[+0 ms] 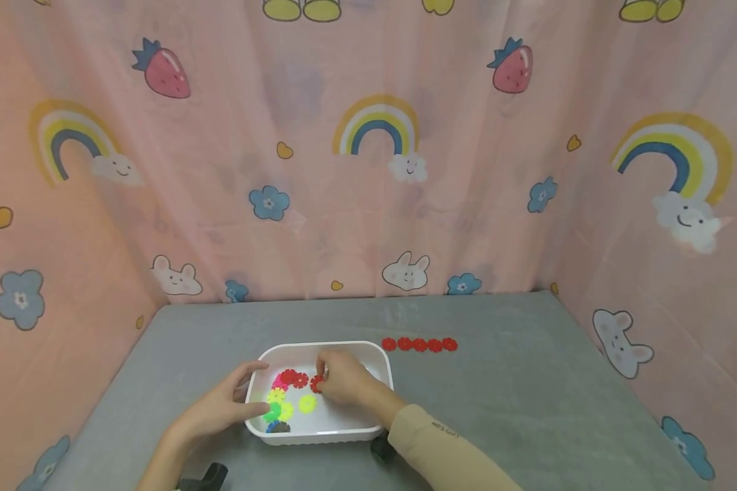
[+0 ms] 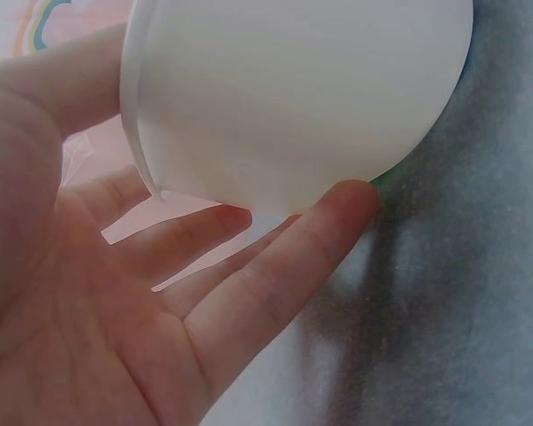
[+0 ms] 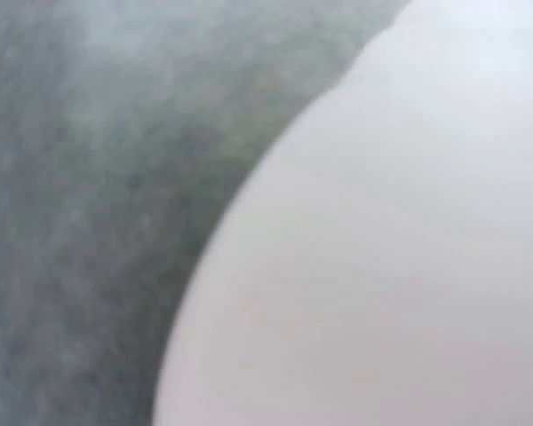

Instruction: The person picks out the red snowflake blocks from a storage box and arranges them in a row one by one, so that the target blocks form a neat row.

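Observation:
A white plastic tray (image 1: 319, 434) holds several snowflake-shaped plastic discs. My left hand (image 1: 224, 401) grips the tray's left end, with thumb and fingers spread along the rim. In the left wrist view the fingers (image 2: 275, 266) lie against the tray's outer wall (image 2: 302, 98). My right hand (image 1: 347, 379) reaches down inside the tray and pinches a red snowflake disc (image 1: 316, 384) between thumb and fingers. Left of it lie other red discs (image 1: 289, 377), a pink one (image 1: 279, 383), yellow ones (image 1: 307, 404), a green one (image 1: 273, 412) and a dark one (image 1: 280, 427).
On the grey table (image 1: 516, 389), a straight row of several red snowflake discs (image 1: 420, 345) lies beyond the tray's far right corner. A pink patterned curtain (image 1: 368, 225) encloses the back and both sides. The right wrist view shows a blurred tray wall (image 3: 382, 266).

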Demonstrator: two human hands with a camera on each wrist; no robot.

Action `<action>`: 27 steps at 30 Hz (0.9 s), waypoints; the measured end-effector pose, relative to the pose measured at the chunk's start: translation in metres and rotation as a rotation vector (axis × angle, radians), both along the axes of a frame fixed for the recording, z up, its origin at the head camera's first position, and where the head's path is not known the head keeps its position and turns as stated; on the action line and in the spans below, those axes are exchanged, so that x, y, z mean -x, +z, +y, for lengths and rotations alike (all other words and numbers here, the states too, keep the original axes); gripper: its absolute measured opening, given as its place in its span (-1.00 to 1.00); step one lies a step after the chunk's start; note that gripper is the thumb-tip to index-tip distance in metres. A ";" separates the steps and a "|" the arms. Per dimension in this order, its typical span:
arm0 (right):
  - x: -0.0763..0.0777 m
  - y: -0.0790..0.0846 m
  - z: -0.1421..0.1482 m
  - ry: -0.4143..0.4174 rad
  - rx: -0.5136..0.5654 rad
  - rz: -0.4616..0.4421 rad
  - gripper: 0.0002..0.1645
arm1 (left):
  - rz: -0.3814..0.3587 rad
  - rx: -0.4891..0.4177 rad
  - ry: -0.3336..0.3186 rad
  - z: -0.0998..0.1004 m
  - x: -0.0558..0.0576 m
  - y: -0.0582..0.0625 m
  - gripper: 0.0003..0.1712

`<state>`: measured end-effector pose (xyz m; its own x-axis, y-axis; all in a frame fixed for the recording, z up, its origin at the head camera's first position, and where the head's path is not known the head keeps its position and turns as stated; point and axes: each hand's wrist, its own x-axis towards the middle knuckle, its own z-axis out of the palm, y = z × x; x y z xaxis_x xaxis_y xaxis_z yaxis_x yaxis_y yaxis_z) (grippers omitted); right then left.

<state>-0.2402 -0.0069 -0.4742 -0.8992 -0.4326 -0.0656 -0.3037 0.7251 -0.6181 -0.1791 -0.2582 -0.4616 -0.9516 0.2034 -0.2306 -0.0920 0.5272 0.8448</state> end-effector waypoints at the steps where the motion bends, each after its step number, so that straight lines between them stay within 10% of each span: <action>1: 0.000 0.001 0.001 0.005 0.015 -0.006 -0.74 | 0.000 -0.001 -0.001 0.000 0.000 0.000 -0.05; 27: -0.014 0.055 0.053 0.051 0.106 0.027 -0.82 | -0.005 0.007 0.016 0.001 -0.001 0.000 -0.03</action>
<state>-0.2263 0.0456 -0.4194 -0.8768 -0.4808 0.0068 -0.3560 0.6396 -0.6813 -0.1785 -0.2576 -0.4614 -0.9536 0.1867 -0.2363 -0.1041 0.5317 0.8405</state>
